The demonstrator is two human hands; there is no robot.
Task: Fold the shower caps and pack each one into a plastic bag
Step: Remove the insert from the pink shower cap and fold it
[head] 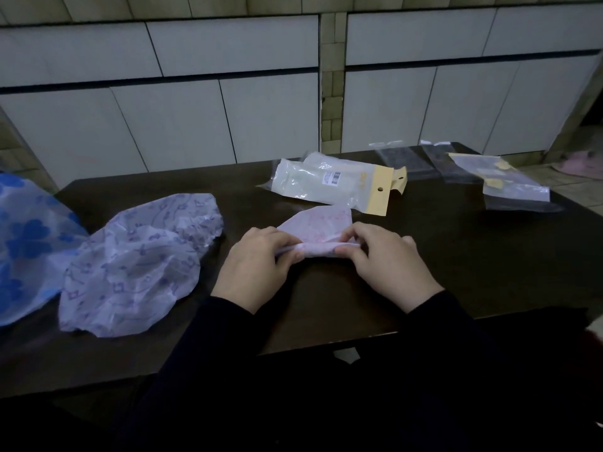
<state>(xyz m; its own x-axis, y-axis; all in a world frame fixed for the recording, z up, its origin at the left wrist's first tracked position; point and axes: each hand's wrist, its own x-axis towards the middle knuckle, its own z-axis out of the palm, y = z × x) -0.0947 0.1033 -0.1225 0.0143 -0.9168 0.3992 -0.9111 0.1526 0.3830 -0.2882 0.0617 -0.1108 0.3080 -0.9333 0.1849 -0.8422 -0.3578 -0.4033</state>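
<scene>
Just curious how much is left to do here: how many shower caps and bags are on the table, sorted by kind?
Loose shower caps: 3, pink-print, purple-print, blue-flower
Packed bags: 1
Empty bags: about 3, overlapping
Total: about 7

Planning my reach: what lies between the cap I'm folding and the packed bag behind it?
Head view: only bare dark table between the folded cap and packed bag.

A dark bench [456, 272] is standing before white tiled wall panels [228, 109]; something pink [580, 159] is lying at far right.
</scene>
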